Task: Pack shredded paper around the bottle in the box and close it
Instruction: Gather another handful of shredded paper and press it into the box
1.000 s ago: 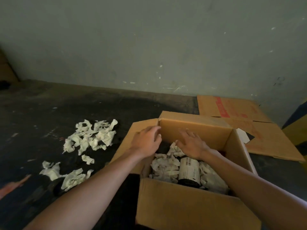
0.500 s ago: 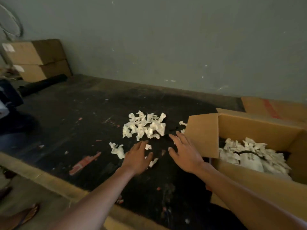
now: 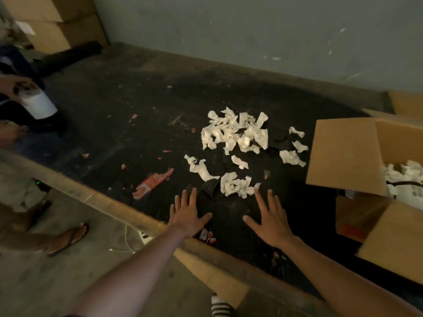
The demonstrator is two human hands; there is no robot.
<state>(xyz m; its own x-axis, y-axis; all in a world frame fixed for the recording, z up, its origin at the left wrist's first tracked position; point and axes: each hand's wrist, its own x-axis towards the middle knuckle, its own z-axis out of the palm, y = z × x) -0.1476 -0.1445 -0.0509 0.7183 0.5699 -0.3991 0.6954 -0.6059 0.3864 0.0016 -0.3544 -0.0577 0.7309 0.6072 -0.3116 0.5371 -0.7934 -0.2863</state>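
Torn white paper (image 3: 235, 135) lies heaped on the dark tabletop, with a smaller clump (image 3: 237, 185) nearer me. My left hand (image 3: 186, 212) and my right hand (image 3: 271, 216) hover flat, fingers spread, just short of that clump, holding nothing. The open cardboard box (image 3: 343, 154) stands at the right edge, its left flap raised. White paper (image 3: 402, 172) fills it, and only a sliver of the bottle's label (image 3: 414, 191) shows.
The dark table (image 3: 137, 124) has a wooden front edge (image 3: 109, 200). A red wrapper (image 3: 152, 183) lies left of my hands. At far left a person's hand holds a white roll (image 3: 37, 105); a sandalled foot (image 3: 68, 236) is on the floor. Cardboard boxes (image 3: 52, 21) are stacked back left.
Both hands left the box and swung left to the loose paper on the table. My view turned left, so the box now sits at the right edge.
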